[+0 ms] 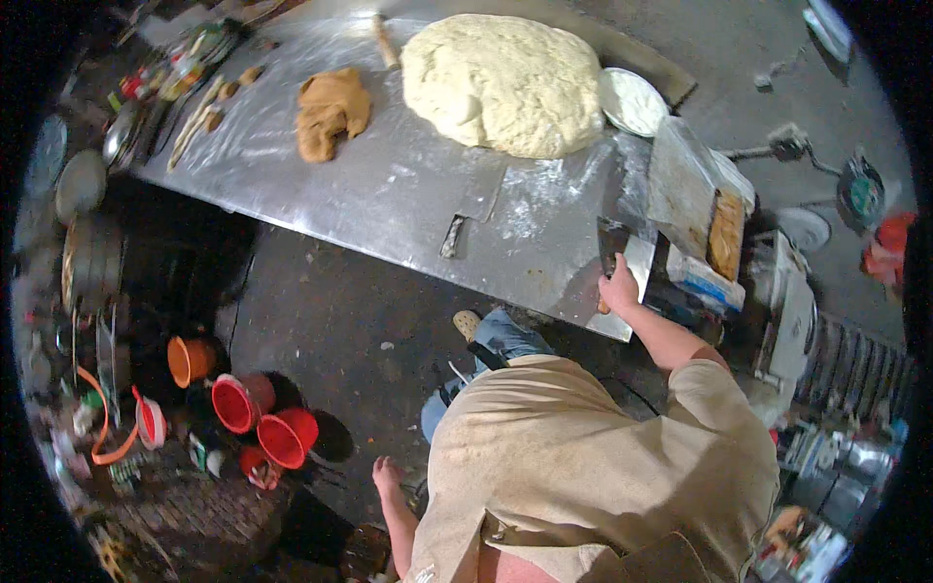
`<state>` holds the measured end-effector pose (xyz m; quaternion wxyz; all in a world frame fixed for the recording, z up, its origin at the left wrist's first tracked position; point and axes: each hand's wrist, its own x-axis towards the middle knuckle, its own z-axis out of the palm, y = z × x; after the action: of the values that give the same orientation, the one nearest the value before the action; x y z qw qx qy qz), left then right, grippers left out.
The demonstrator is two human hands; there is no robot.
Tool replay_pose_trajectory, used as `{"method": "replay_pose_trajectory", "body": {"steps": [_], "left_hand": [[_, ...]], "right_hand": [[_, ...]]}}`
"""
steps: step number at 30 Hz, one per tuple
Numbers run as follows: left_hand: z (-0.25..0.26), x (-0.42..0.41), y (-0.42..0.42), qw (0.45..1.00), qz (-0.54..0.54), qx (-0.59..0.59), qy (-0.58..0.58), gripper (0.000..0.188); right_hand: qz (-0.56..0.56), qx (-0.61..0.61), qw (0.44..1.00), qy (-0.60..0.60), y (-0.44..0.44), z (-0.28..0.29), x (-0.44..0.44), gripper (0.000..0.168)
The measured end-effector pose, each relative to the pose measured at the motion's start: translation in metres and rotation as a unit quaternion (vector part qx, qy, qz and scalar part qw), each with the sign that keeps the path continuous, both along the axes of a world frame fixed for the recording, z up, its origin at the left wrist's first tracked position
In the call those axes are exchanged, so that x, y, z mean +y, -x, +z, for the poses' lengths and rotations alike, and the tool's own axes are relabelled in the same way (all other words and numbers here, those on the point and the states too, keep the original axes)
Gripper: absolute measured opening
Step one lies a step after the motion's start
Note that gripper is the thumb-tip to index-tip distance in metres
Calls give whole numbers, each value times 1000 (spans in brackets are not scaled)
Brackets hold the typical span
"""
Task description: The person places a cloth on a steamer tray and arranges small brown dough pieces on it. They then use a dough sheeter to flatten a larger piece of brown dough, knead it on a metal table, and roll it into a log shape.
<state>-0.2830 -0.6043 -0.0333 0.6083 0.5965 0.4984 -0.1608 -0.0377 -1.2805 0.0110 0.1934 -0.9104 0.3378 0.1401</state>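
Note:
My right hand (pixel 621 286) is closed around the wooden handle of a broad-bladed knife (pixel 612 237) at the table's right end. Its dark blade points away from me, low over the metal tabletop (pixel 408 211). My left hand (pixel 388 474) hangs by my side above the floor, its fingers partly curled; nothing shows in it. A large mound of pale dough (pixel 503 84) rests at the back of the table. To its left lies a smaller brown dough lump (pixel 332 109). A metal dough scraper (pixel 453 237) lies flat between the mound and the front edge.
A bowl of white flour (pixel 634 102) touches the mound's right side. Beyond the table's right end stands an open box (pixel 725 233) with plastic over it. A rolling pin (pixel 385 42) and a thin dough strip (pixel 195 124) lie farther left. Red buckets (pixel 286 439) stand on the floor.

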Motion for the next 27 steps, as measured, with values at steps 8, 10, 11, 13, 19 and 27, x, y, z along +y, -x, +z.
{"method": "replay_pose_trajectory", "body": {"steps": [8, 10, 11, 13, 19, 27], "left_hand": [[-20, 109, -221, 979, -185, -80, -25, 34], [-40, 134, -297, 967, -224, -104, 60, 23], [-54, 149, -331, 963, -195, -127, 134, 18], [-26, 110, -399, 918, -370, -94, -111, 15], [81, 86, -485, 905, -388, -132, -112, 38], [83, -84, -495, 749, -610, -228, -127, 40]], "right_hand": [[313, 196, 928, 41, 78, 124, -15, 60], [387, 270, 882, -6, 39, 132, 25, 61], [393, 213, 895, 2, 3, 135, 65, 61], [399, 181, 899, 3, -51, 118, 107, 60], [310, 288, 906, 26, -10, 154, 96, 57], [323, 138, 935, 40, -77, 106, 137, 58]]}}
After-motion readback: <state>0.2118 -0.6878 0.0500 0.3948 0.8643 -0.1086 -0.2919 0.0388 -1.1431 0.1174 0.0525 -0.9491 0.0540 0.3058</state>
